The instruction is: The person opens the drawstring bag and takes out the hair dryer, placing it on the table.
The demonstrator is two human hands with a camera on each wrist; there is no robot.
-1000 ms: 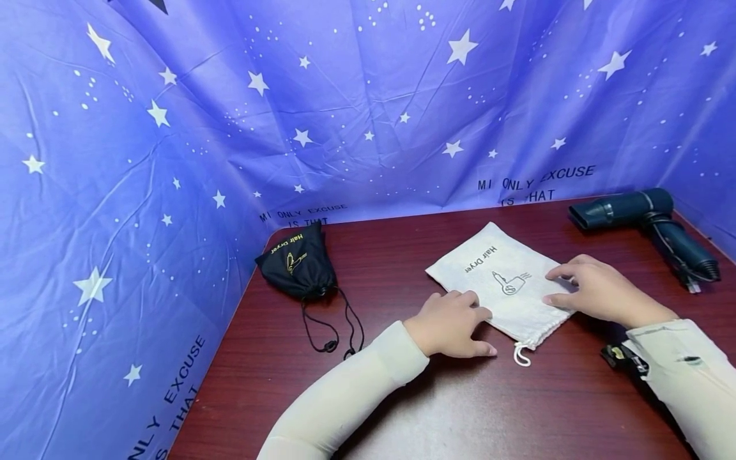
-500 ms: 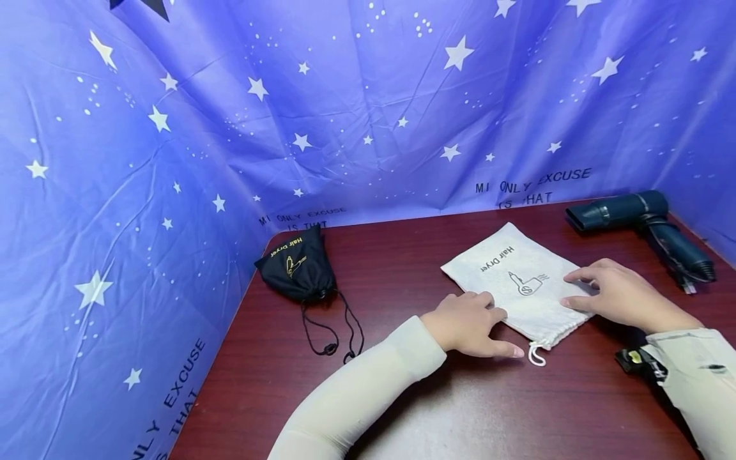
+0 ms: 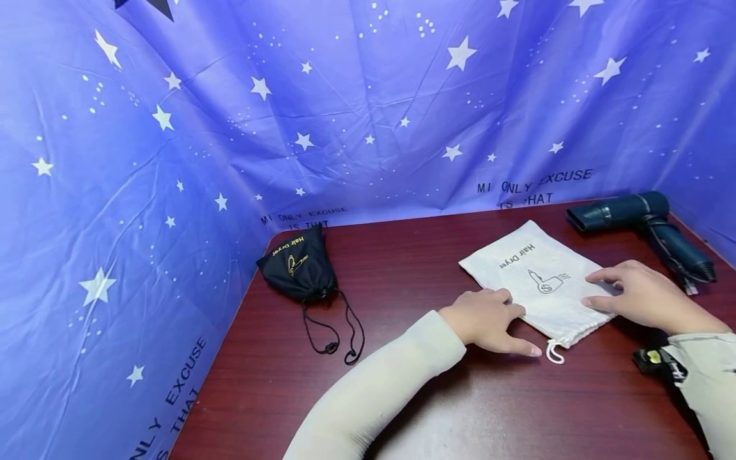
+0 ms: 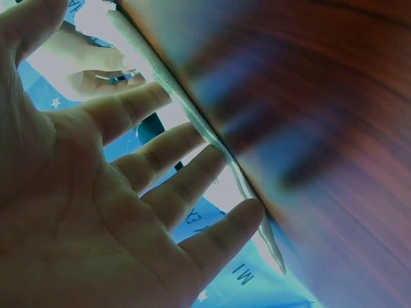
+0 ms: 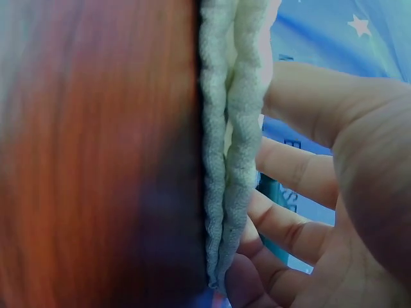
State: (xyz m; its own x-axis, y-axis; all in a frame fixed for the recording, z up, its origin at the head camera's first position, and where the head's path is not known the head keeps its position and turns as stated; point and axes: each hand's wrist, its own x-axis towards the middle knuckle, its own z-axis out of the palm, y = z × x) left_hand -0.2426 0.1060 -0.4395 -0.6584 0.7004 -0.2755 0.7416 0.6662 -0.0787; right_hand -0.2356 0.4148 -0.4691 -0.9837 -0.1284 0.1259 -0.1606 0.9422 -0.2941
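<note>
White pouch (image 3: 543, 281) against spread left fingers (image 4: 218, 244)

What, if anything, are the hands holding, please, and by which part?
Nothing appears gripped: the left hand touches a side edge of the white Hair Dryer drawstring pouch; the right hand rests on it near its opening.

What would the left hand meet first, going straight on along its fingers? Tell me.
The white pouch. The left hand has its fingertips at the pouch's edge, seemingly touching it, though depth is hard to judge.
</note>
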